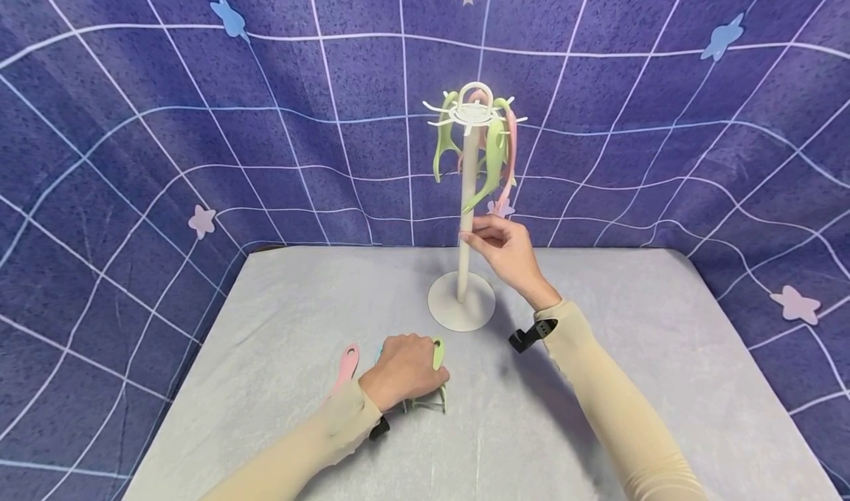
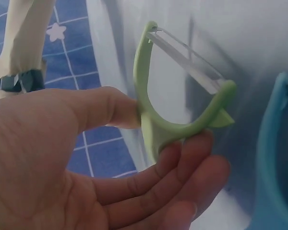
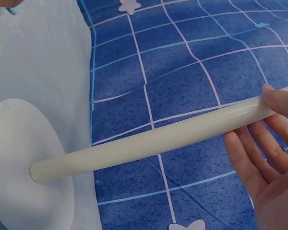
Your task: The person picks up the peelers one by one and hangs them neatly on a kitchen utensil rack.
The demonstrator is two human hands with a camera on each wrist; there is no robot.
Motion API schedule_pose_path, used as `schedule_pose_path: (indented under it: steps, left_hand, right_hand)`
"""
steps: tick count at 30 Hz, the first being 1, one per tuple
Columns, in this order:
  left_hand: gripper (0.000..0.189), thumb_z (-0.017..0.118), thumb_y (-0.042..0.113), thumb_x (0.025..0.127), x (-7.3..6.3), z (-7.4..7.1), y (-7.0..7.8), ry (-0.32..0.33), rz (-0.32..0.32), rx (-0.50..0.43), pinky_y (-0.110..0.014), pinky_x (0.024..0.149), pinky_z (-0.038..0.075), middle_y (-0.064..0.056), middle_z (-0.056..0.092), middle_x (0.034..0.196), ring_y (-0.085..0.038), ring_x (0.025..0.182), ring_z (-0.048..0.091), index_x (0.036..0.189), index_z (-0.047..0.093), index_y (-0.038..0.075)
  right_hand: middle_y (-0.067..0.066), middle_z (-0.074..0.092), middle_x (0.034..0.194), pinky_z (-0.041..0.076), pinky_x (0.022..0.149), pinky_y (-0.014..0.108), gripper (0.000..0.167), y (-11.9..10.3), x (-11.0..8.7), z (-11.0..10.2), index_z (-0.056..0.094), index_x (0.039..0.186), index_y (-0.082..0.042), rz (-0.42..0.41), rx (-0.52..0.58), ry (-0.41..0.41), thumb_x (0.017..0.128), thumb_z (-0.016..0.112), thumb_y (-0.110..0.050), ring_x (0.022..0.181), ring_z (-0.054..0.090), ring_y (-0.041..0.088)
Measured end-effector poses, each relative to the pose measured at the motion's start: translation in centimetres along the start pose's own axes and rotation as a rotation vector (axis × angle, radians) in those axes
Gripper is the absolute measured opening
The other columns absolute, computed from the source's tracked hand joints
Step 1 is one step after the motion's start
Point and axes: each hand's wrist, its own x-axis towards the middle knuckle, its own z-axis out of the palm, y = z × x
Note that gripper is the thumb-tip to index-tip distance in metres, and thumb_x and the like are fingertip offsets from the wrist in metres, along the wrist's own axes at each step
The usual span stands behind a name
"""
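My left hand (image 1: pixel 406 368) is low over the table, its thumb and fingers pinching a green Y-shaped peeler (image 2: pixel 143 72) just below the metal blade. The peeler's handle end shows past the hand in the head view. My right hand (image 1: pixel 508 254) holds the pole (image 3: pixel 158 143) of a white utensil stand between thumb and fingers, about midway up. From the hooks at the stand's top (image 1: pixel 473 112) hang several peelers, among them a green one (image 1: pixel 494 163) and a pink one (image 1: pixel 510 154). The round base (image 1: pixel 446 313) rests on the table.
Beside the left hand lie a pink peeler (image 1: pixel 347 367), partly covered by the sleeve, and a blue peeler (image 2: pixel 270 163), mostly hidden in the head view. A pale cloth covers the table (image 1: pixel 544 427). Behind it hangs a blue patterned curtain (image 1: pixel 358 80).
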Motion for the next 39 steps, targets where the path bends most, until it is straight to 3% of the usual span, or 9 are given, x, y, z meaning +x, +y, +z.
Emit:
schedule_pose_path:
  steps: [7,18,29,39]
  left_hand:
    - [0.04,0.073,0.036,0.087,0.6,-1.2,-0.7,0.029,-0.021,0.005,-0.034,0.047,0.043,0.004,0.047,0.057,-0.015,0.053,0.048,0.06,0.048,0.02]
    - [0.037,0.073,0.032,0.094,0.7,-3.1,-1.8,0.029,-0.026,-0.114,-0.032,0.046,0.043,0.002,0.051,0.061,-0.017,0.053,0.05,0.067,0.054,0.016]
    - [0.033,0.076,0.034,0.097,1.1,-5.5,-3.6,0.185,0.006,-0.217,-0.03,0.053,0.044,0.008,0.057,0.065,-0.013,0.058,0.052,0.072,0.063,0.018]
    - [0.017,0.079,0.034,0.098,1.3,-6.5,-4.9,0.283,-0.008,-0.486,-0.033,0.079,0.062,0.009,0.076,0.086,-0.006,0.081,0.073,0.096,0.082,0.018]
  right_hand:
    - [0.024,0.079,0.101,0.065,0.083,0.022,0.02,0.1,0.0,0.0,0.078,0.114,0.004,-0.005,-0.003,0.003,0.095,0.081,-0.003,0.087,0.076,0.007]
    - [0.024,0.079,0.101,0.065,0.083,0.023,0.02,0.0,0.0,0.0,0.078,0.114,0.004,-0.004,0.0,-0.004,0.096,0.081,-0.004,0.087,0.076,0.007]
    - [0.026,0.078,0.102,0.065,0.083,0.022,0.02,0.0,0.0,0.1,0.077,0.113,0.006,-0.003,0.009,0.005,0.095,0.081,-0.001,0.086,0.076,0.005]
    - [0.027,0.078,0.103,0.064,0.083,0.02,0.021,0.0,-0.1,0.1,0.078,0.114,0.005,0.006,0.006,0.003,0.096,0.082,-0.004,0.087,0.075,0.005]
